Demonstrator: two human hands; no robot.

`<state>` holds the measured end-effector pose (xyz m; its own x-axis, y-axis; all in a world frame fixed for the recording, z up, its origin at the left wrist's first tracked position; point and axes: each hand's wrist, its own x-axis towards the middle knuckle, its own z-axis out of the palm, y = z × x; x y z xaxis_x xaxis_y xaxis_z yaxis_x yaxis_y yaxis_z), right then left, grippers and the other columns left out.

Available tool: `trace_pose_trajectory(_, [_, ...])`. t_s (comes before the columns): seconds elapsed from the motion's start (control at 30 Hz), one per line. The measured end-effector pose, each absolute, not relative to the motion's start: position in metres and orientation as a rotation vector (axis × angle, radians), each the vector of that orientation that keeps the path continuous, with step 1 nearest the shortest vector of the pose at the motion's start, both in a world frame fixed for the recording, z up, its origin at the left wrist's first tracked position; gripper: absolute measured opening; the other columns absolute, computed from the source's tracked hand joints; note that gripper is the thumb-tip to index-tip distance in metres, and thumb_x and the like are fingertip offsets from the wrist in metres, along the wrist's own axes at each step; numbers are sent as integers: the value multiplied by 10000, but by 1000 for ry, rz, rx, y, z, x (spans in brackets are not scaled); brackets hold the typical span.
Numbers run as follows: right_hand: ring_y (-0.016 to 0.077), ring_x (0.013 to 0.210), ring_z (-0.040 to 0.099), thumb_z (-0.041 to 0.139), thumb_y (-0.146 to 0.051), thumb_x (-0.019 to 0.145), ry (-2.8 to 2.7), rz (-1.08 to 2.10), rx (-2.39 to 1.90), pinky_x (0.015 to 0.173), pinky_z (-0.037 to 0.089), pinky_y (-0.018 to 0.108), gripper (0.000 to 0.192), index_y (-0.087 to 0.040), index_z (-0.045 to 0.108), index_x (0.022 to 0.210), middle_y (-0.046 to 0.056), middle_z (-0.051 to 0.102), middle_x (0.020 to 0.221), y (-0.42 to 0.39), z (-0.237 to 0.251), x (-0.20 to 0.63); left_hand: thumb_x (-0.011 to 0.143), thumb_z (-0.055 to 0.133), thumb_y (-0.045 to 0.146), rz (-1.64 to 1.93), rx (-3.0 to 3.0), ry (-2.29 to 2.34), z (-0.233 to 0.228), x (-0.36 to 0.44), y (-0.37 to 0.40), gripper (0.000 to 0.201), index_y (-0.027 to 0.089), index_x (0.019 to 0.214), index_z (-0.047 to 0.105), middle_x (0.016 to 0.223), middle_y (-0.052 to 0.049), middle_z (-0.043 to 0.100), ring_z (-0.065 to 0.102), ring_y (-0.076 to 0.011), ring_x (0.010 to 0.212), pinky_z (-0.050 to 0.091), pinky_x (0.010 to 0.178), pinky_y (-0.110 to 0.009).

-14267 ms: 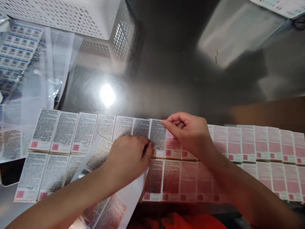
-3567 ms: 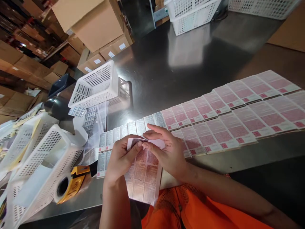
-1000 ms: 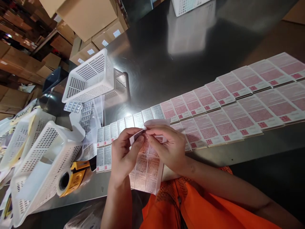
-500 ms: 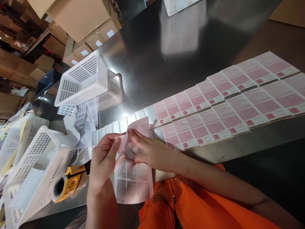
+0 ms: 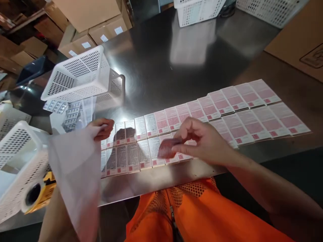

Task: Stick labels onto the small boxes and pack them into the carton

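Observation:
My left hand (image 5: 105,129) is closed on the edge of a thin whitish sheet (image 5: 77,161), which hangs down in front of my left forearm. Between the thumb and fingers of my right hand (image 5: 202,143) is a small, dark, see-through piece of film (image 5: 166,148), blurred by motion. It hovers over two long rows of flat boxes (image 5: 242,127) laid edge to edge. Those on the right look pink and white, while some on the left look greyer, with small red squares. A shadow falls across the left part of the rows.
An upturned-looking white perforated basket (image 5: 75,75) stands back left, beside printed sheets (image 5: 73,116). Another white basket (image 5: 27,161) and a yellow tape dispenser (image 5: 41,196) are at the near left. Cardboard cartons (image 5: 88,18) and more baskets (image 5: 199,13) line the far side of the metal table.
My hands have moved apart. The sheet has swung left with my left hand, uncovering more boxes, and my right hand has moved right with the small film piece. The view has shifted.

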<state>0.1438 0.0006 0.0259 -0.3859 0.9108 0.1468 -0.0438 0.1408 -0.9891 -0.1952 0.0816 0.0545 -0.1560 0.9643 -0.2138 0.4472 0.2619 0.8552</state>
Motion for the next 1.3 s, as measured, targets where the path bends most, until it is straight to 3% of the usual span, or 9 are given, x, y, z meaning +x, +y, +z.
trace_pose_trajectory(0.1, [91,573,606,799,-219,708,-1365,1566,-925,498,486,202,330,-215,479,790,-76,576,673,22,14,151,731,769,158,369,1247,1503,47,-157,71,345,136,461,554,370,87,421,344,-34,249,256,326,-149])
trace_pose_trajectory(0.13, [93,568,609,803,-217,698,-1328,1626,-928,499,488,204,346,-214,471,791,-81,576,662,26,10,153,612,852,160,291,1246,1432,44,-142,60,305,149,469,583,382,69,466,394,-66,275,285,323,-176])
trace_pose_trajectory(0.17, [96,572,617,806,-214,690,-1302,1675,-930,511,499,210,356,-213,464,791,-82,580,660,30,8,155,604,869,221,240,1248,1368,39,-128,48,274,157,506,621,412,46,512,450,-93,324,323,347,-197])
trace_pose_trajectory(0.27, [87,565,610,805,-199,675,-1289,1731,-950,523,506,211,361,-208,461,781,-83,581,672,34,3,157,828,664,487,251,1308,1213,27,-93,6,339,188,671,681,454,23,530,479,-125,418,345,431,-234])
trace_pose_trajectory(0.4, [57,544,556,809,-202,671,-1376,1752,-1018,487,443,170,338,-192,487,774,-83,546,669,35,3,156,893,517,594,461,1164,1218,17,-74,-24,446,182,778,643,505,8,556,502,-135,510,346,521,-250])
trace_pose_trajectory(0.6, [48,551,524,828,-277,691,-1470,1883,-1067,478,402,158,360,-195,493,794,-79,539,696,41,3,147,899,573,490,456,1119,1311,12,-72,-27,345,186,738,597,547,34,588,482,-107,540,335,554,-235])
trace_pose_trajectory(0.73, [90,613,584,760,-404,773,-1535,1900,-1142,541,458,204,316,-195,526,804,-47,576,718,43,3,141,930,522,405,377,1156,1393,13,-71,-32,327,194,684,569,532,43,577,439,-104,524,302,530,-241])
trace_pose_trajectory(1.03, [90,552,511,702,-456,813,-1891,1540,-1514,506,370,217,284,-195,638,720,-35,607,602,48,-9,132,942,432,413,54,1363,1528,13,-65,-29,406,201,615,545,530,20,552,471,-133,505,249,517,-280])
trace_pose_trajectory(1.3, [84,479,461,705,-494,797,-2034,1388,-1622,448,314,224,321,-200,670,675,-49,560,520,49,-16,128,935,423,305,-38,1485,1539,3,-62,-25,373,185,659,643,654,-49,702,567,-166,556,266,548,-300])
